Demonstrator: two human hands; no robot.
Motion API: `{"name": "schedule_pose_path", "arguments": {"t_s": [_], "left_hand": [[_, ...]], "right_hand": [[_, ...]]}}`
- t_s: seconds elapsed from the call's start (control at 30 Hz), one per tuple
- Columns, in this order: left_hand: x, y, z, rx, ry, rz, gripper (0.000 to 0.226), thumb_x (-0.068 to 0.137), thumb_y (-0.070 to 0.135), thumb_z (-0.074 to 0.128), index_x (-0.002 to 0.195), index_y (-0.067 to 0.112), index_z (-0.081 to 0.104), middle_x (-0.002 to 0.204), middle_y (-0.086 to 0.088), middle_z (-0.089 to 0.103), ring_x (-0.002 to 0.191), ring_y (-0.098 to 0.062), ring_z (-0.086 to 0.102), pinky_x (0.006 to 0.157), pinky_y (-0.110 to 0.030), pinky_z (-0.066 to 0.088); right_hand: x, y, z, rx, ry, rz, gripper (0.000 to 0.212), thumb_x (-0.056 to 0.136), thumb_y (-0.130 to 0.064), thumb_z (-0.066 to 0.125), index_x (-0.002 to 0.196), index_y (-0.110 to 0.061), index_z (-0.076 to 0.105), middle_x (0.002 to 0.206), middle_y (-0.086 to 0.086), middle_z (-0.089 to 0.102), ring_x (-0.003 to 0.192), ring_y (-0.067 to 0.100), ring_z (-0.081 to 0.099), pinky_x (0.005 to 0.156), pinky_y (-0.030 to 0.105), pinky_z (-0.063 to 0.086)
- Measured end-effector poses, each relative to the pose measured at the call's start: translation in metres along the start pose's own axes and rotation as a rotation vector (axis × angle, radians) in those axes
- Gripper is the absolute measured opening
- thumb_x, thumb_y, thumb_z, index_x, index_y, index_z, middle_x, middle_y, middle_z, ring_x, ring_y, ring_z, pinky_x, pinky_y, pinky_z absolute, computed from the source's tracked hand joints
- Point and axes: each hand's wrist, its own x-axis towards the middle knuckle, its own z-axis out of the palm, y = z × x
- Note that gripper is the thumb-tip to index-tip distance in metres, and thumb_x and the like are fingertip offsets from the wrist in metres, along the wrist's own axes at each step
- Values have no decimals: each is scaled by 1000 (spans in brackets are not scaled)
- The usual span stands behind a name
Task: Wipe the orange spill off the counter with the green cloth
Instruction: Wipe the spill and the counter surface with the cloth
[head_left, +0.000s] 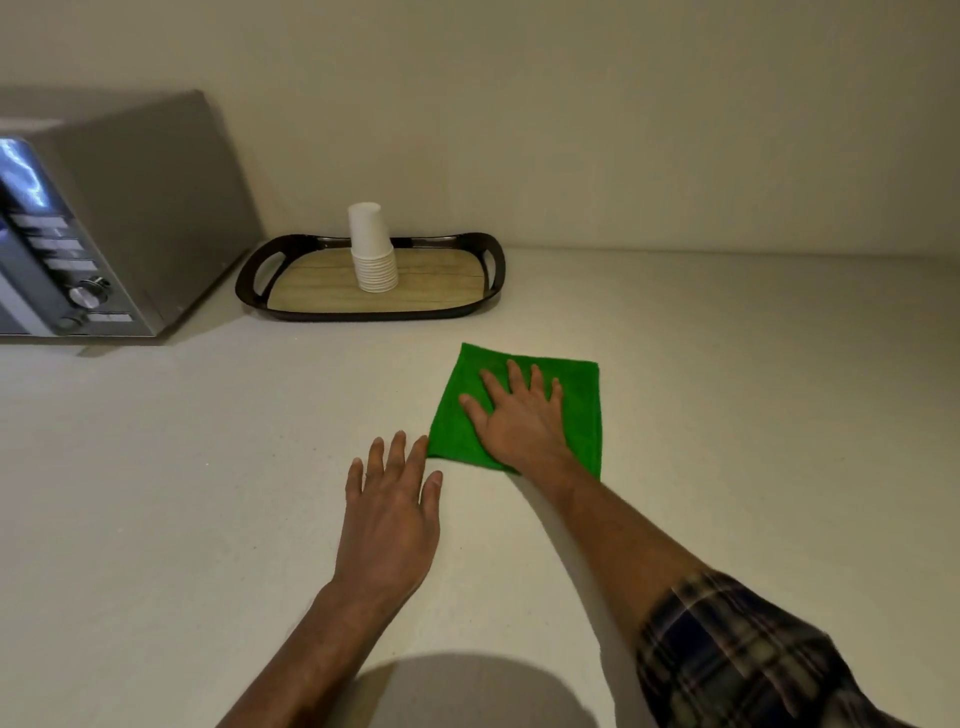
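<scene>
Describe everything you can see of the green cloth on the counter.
The green cloth is bright green with a soft, fuzzy, towel-like surface. It looks folded into a rough square and lies flat on the pale counter, in front of the tray. The right hand presses flat on it, fingers spread, covering its middle. The left hand rests on the counter beside it, fingertips reaching its lower left corner. No orange spill shows around it.

left hand (387, 512) flat, right hand (519, 415) flat — fingers spread
</scene>
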Motion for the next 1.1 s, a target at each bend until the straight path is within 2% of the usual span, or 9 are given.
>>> {"name": "schedule_pose_path", "arguments": {"t_s": [0.13, 0.27, 0.4, 0.5, 0.63, 0.73, 0.9, 1.0, 1.1], "left_hand": [[0, 0, 1, 63, -19, -9, 57, 103, 44, 20, 156, 25, 22, 167, -2, 18, 155, -22, 10, 127, -42, 5], [-1, 0, 1, 92, -33, -6, 58, 103, 45, 18, 156, 24, 21, 167, -2, 17, 155, -22, 9, 127, -43, 5], [-2, 2, 0, 99, -32, -4, 57, 103, 43, 21, 156, 22, 25, 166, -4, 21, 155, -25, 12, 126, -44, 7], [-1, 3, 1, 112, -34, -8, 57, 103, 42, 22, 155, 20, 27, 165, -6, 23, 155, -26, 14, 126, -45, 8], [-1, 3, 0, 112, -44, -27, 56, 103, 41, 23, 155, 20, 27, 165, -7, 23, 154, -28, 14, 126, -47, 10], [-2, 6, -1, 110, -47, -29, 56, 103, 40, 25, 155, 19, 28, 165, -8, 24, 154, -29, 15, 125, -47, 11], [-2, 10, -5, 128, -33, -37, 52, 103, 35, 34, 151, 16, 36, 161, -12, 31, 151, -33, 23, 123, -49, 15], [-3, 13, -4, 126, -17, -37, 50, 102, 34, 38, 149, 16, 41, 159, -14, 36, 149, -35, 27, 120, -50, 18], [-5, 16, -2, 129, -11, -30, 50, 102, 36, 34, 147, 14, 42, 156, -17, 40, 146, -39, 30, 118, -56, 22]], "right_hand": [[20, 44, -11, -16, 1, 81, 78, 92, -76, 6, 157, -34, 18, 168, 11, 11, 152, 38, 6, 120, 62, -1], [8, 118, -25, -30, 28, 211, 78, 92, -76, 5, 157, -34, 19, 168, 10, 12, 152, 37, 10, 121, 61, 2], [-46, 202, -42, -51, 57, 339, 83, 89, -79, 1, 156, -35, 20, 168, 9, 14, 152, 37, 13, 121, 61, 9], [-112, 234, -49, -80, 97, 347, 88, 87, -79, -3, 155, -31, 26, 165, 12, 23, 148, 39, 22, 118, 62, 18], [-206, 216, -43, -111, 106, 283, 84, 92, -73, 2, 152, -26, 37, 161, 15, 32, 145, 40, 30, 116, 62, 24], [-251, 167, -32, -116, 81, 195, 79, 92, -74, 5, 152, -33, 38, 163, 11, 28, 149, 37, 25, 119, 60, 20], [-243, 90, -14, 28, 63, -84, 68, 97, -73, 20, 152, -36, 34, 165, 7, 22, 153, 34, 13, 122, 59, 7], [-197, 95, -19, 27, 44, -54, 72, 95, -74, 17, 154, -34, 31, 166, 9, 19, 153, 35, 10, 122, 59, -1], [-160, 143, -33, 16, 38, 96, 74, 95, -74, 16, 155, -32, 26, 167, 9, 15, 153, 34, 7, 122, 58, -4]]}}
